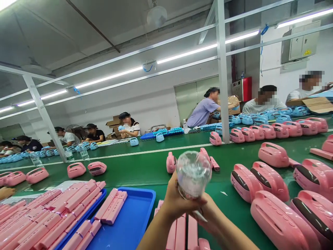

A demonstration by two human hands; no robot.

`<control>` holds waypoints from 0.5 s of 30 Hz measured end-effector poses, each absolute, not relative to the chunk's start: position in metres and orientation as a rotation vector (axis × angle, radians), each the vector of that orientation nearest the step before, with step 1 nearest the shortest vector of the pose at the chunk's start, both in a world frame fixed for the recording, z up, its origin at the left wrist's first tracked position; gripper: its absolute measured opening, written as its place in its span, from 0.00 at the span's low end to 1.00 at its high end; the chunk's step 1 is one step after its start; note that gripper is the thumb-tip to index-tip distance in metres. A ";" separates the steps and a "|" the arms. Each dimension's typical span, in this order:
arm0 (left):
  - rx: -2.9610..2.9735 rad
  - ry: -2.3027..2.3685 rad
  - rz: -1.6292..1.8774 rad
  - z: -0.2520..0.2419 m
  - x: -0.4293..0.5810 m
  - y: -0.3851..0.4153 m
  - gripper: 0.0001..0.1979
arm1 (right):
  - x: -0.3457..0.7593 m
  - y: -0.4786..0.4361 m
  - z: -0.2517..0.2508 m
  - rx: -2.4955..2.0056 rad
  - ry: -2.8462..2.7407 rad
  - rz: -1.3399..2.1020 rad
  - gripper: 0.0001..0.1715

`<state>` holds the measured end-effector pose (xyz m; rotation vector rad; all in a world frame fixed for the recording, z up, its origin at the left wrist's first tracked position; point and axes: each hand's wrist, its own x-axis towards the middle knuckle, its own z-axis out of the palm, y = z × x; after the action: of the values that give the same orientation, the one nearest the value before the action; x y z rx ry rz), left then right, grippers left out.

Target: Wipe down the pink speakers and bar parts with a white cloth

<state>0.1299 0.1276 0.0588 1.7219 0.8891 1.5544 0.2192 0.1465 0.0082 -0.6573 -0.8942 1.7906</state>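
"Behind the green worktable (135, 158) we see a pale wall (151, 86) and some co-workers (204, 110). From the blue tray (130, 222), where is the clear bottle (194, 172)?"

"It is to the right of the tray, lifted above the table. Its long axis seems to point away from us, almost end-on, so we cannot tell where the neck is."

"Which hand is nearer?"

"Our left hand (170, 196) wraps its side. Our right hand (205, 210) meets it from below, but its fingers are partly hidden; we cannot tell its grip."

"And the containers?"

"The tray holds pink bars (114, 206); left of it, a second tray (91, 208) carries a bigger pile."
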 end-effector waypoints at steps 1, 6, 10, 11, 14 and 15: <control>1.682 0.868 1.594 0.062 0.132 0.132 0.25 | 0.219 0.143 0.010 -0.643 -0.855 1.872 0.13; 1.452 0.798 1.789 0.074 0.126 0.147 0.19 | 0.217 0.139 0.024 -0.562 -0.554 2.074 0.10; 1.376 0.769 1.851 0.077 0.124 0.148 0.19 | 0.215 0.136 0.027 -0.523 -0.389 2.077 0.13; 1.377 0.768 1.850 0.078 0.125 0.147 0.18 | 0.215 0.135 0.026 -0.514 -0.362 2.081 0.13; 1.390 0.756 1.851 0.082 0.127 0.145 0.18 | 0.214 0.132 0.023 -0.505 -0.308 2.098 0.11; 1.393 0.749 1.855 0.083 0.128 0.145 0.18 | 0.214 0.132 0.022 -0.507 -0.297 2.101 0.11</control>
<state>0.1283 0.1448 0.0830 1.3932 0.7494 1.8548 0.2139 0.1319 0.0217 -0.5073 -0.2973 2.1014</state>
